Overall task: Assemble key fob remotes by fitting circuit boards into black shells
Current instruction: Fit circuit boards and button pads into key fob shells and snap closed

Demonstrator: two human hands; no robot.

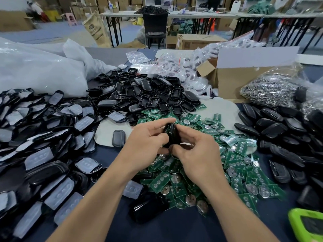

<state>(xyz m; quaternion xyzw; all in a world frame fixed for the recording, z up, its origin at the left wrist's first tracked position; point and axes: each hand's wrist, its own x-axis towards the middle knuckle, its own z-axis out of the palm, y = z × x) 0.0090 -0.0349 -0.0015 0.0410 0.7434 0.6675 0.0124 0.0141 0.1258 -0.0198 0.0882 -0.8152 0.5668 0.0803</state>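
Gripping one glossy black oval plastic key-fob shell (172, 135), left hand (146, 145) and right hand (197, 154) pinch it, apparently edge-on, above green circuit boards (244, 165).

One left hand (146, 145), one right hand (197, 154), one held shell (172, 135)

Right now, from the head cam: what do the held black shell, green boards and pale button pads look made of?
Black shell: likely moulded plastic, glossy; bright highlights on it. Green circuit boards: probably rigid laminate, green coated, carrying silvery round metal parts. Button pads: maybe silicone or rubber, milky translucent, matte, with raised bumps.
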